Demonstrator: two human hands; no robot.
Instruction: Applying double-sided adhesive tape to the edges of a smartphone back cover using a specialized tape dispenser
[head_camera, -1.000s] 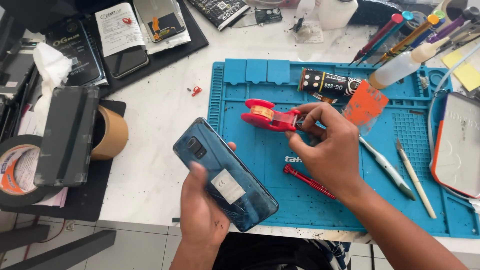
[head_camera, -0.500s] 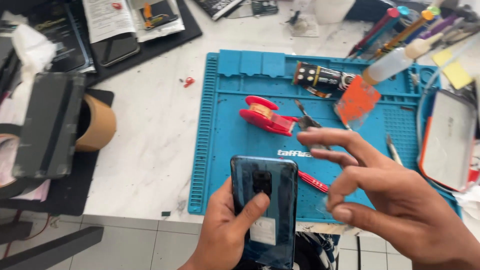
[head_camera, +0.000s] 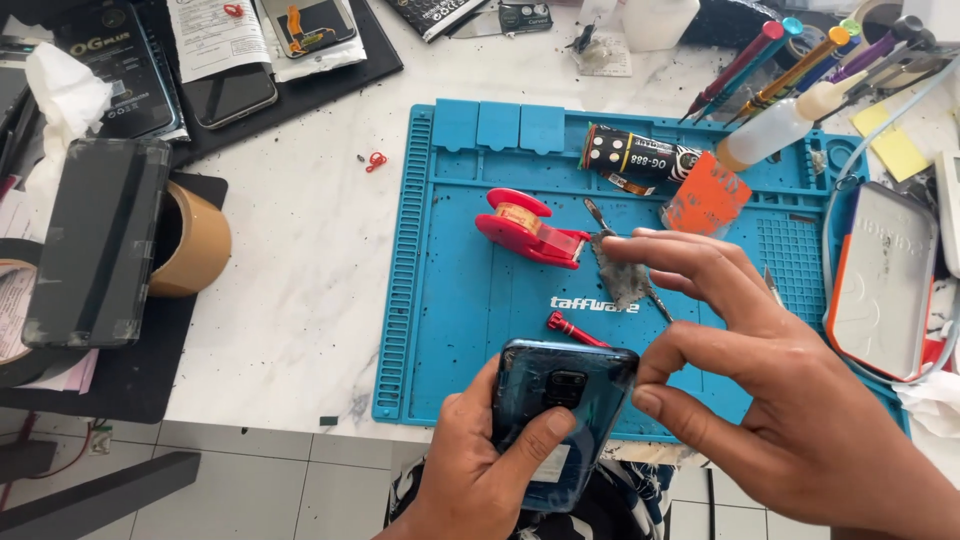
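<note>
Raised phone (head_camera: 560, 420) now between both hands' fingertips

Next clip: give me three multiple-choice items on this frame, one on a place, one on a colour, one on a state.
1. Where does the red tape dispenser lie?
A. on the blue work mat
B. on the black tray
C. on the floor

2. What colour is the phone in the left hand?
A. white
B. dark blue
C. yellow

3. How is the right hand?
A. closed on a screwdriver
B. flat on the mat
C. open beside the phone, holding nothing

Key: 1 A, it sits on the mat's upper middle. 2 B, its back cover looks dark blue. 3 C, its fingers are spread and empty.
</note>
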